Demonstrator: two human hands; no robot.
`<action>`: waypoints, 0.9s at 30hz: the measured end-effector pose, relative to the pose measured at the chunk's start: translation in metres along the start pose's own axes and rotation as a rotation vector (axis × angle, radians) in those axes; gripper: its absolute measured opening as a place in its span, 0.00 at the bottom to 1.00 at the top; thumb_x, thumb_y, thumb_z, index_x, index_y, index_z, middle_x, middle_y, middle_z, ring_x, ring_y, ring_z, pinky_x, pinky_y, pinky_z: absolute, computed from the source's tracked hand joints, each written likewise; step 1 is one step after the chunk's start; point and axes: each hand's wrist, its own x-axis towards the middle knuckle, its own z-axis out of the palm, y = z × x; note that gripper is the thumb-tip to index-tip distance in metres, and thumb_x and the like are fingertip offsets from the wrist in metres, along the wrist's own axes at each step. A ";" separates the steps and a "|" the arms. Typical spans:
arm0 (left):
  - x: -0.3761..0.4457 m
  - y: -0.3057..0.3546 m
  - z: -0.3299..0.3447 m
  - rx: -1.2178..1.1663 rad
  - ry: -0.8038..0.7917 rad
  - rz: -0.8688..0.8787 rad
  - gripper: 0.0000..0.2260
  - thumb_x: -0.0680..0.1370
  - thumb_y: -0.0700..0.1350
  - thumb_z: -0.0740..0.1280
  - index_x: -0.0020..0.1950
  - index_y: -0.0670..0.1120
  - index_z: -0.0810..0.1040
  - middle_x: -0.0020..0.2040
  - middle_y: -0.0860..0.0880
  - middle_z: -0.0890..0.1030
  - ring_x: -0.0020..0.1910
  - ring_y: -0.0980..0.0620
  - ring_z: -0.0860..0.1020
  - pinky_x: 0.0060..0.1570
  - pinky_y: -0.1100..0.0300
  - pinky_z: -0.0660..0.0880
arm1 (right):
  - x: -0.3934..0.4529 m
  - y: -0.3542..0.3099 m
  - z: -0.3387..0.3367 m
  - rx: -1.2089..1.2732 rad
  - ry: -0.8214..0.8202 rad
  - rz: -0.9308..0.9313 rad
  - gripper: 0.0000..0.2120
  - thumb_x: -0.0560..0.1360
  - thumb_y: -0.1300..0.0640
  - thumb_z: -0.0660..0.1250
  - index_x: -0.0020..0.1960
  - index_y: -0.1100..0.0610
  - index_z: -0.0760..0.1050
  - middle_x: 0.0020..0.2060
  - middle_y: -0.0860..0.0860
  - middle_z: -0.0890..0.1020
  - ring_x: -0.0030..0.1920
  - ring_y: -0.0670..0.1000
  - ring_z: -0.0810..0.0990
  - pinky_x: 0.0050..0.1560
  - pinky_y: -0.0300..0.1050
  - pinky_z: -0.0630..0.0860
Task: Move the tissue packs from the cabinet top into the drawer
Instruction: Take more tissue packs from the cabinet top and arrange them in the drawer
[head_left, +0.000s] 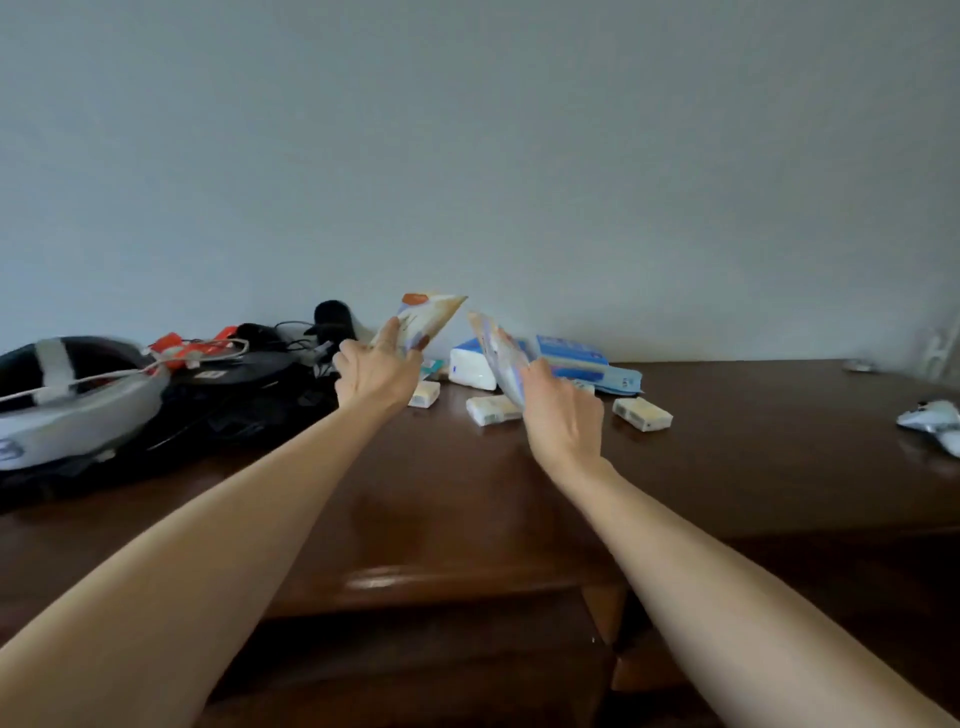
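Note:
Both arms reach over the dark wooden cabinet top (447, 499). My left hand (376, 375) grips a flat cream-and-orange tissue pack (427, 316), lifted and tilted above the surface. My right hand (558, 415) grips a second flat pack (497, 353), also raised and blurred. Small pale tissue packs lie on the top: one by my left hand (426, 393), one between the hands (491, 409), one to the right (642, 413). Behind them sit a white pack (470, 368) and a blue-and-white pack (582, 358). A drawer front (415, 660) shows below the cabinet edge.
A white-and-black headset (67, 405) with cables, a black bag (244, 400) and red-orange items (189, 345) crowd the left of the top. A crumpled white-blue wrapper (935, 418) lies at the right edge. A grey wall rises directly behind the cabinet.

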 end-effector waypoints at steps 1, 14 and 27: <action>-0.017 -0.003 -0.012 -0.038 -0.002 0.008 0.24 0.80 0.62 0.55 0.77 0.61 0.61 0.69 0.38 0.64 0.70 0.37 0.61 0.66 0.43 0.64 | -0.011 -0.002 -0.012 0.029 0.044 -0.004 0.02 0.81 0.60 0.65 0.53 0.59 0.74 0.34 0.56 0.84 0.36 0.61 0.85 0.30 0.47 0.66; -0.328 -0.091 -0.059 -0.593 -0.070 0.158 0.35 0.72 0.50 0.70 0.78 0.61 0.61 0.66 0.50 0.69 0.69 0.49 0.67 0.66 0.50 0.71 | -0.258 -0.041 -0.093 1.181 -0.029 0.371 0.11 0.84 0.46 0.56 0.50 0.51 0.70 0.37 0.39 0.80 0.40 0.47 0.81 0.40 0.43 0.81; -0.480 -0.212 0.038 -0.672 -0.521 -0.230 0.38 0.73 0.57 0.74 0.77 0.67 0.56 0.71 0.58 0.71 0.72 0.51 0.68 0.70 0.44 0.68 | -0.450 -0.020 -0.005 1.111 -0.610 0.548 0.06 0.86 0.52 0.59 0.55 0.42 0.73 0.44 0.28 0.80 0.47 0.29 0.78 0.40 0.23 0.72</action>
